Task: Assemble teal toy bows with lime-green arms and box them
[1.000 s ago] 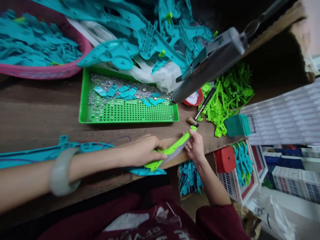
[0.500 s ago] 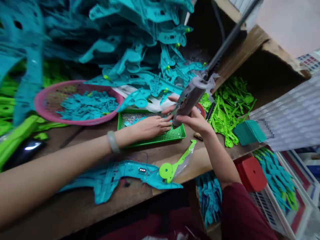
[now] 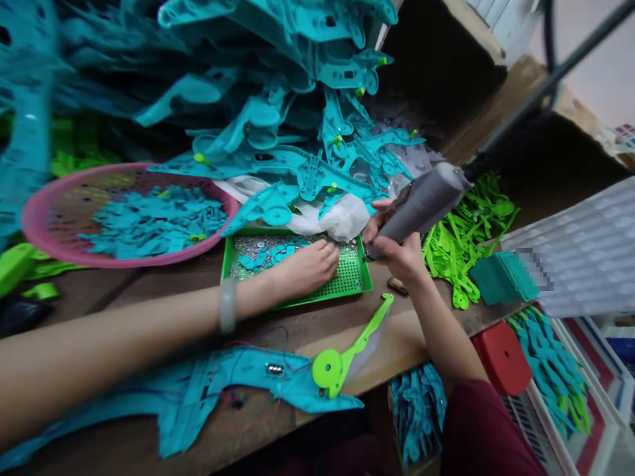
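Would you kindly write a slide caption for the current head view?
Right hand gripping a grey tool, left hand over a green tray with small turquoise pieces.

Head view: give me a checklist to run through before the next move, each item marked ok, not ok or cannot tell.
1. Right hand wrapped around the grey tool: ok.
2. Left hand at the green tray: ok, it is over the tray with its fingers bent down.
3. Small piece pinched in the left fingers: cannot tell, the fingertips are hidden.
4. Green piece lying over the end of the blue piece: ok.
5. A hand steadying the green piece: not ok, neither hand is on it.
6. Wires tucked within the blue piece: not ok, some loop out past its edge.
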Available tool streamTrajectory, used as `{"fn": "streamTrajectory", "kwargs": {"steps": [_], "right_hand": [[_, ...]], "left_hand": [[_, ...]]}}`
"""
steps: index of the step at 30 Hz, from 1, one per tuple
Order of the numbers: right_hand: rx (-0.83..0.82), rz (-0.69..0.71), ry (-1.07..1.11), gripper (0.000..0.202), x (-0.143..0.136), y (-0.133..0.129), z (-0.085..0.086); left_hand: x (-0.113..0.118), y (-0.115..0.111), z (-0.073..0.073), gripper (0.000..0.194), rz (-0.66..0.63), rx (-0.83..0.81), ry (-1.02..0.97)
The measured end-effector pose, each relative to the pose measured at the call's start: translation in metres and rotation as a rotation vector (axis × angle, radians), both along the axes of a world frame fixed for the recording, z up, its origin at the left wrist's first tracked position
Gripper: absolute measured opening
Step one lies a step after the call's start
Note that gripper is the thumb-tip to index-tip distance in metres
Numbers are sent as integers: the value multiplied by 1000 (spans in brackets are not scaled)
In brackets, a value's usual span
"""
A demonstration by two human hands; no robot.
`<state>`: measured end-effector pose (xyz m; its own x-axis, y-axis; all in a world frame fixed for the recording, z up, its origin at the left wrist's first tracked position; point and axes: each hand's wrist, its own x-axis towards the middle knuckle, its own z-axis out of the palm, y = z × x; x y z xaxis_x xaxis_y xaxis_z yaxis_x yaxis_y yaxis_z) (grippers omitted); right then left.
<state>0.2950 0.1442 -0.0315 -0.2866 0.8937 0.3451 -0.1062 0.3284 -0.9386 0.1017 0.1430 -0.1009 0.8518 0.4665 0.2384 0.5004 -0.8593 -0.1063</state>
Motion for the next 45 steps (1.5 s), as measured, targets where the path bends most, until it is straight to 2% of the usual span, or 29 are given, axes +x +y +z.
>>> {"fn": "streamTrajectory", "kwargs": {"steps": [2,5,7,9,11,13,15,16,17,19,21,23,29,37,39,41,45], "right_hand": [[10,43,10,54,11,-2,1],[-8,112,-11,44,14,-1,-2],[8,36,-5,35,3,3,-9],[55,-116,57,28,-11,8,-21],[79,-229,149,25,-23,12,-33],[64,-284,221,26,-30,14,-44],[37,-311,251,30,-31,15,-52],[22,-324,252,32,-31,16,-55],[8,-335,244,34,-30,16,-58],[-8,-347,217,38,-29,16,-61],[-10,-353,185,42,-29,17,-63],[-18,-363,146,45,-30,17,-65],[-27,-376,118,47,-31,18,-63],[-42,-422,17,50,-40,23,-64],[-29,-470,7,54,-42,21,-57],[-2,-553,-3,53,-35,10,-42],[73,-712,11,39,-3,-36,-4]], "left_hand": [[-10,-8,-1,24,40,37,45],[-13,-3,2,36,-13,8,38],[-7,2,9,41,-39,-73,5],[-1,-8,18,42,23,-75,-1],[2,-42,25,40,95,22,-26],[2,-95,23,40,81,89,-125],[2,-151,11,39,81,38,-249],[3,-174,3,40,139,15,-307],[4,-191,-6,40,168,-26,-321],[7,-210,-22,40,216,-67,-394],[7,-211,-31,42,224,-94,-454],[4,-206,-34,43,208,-110,-483],[0,-201,-30,42,185,-97,-494],[15,-211,-27,45,193,-41,-457],[17,-215,-26,46,186,-27,-461],[16,-220,-26,47,173,-39,-461],[10,-225,-29,46,157,-115,-466]]}}
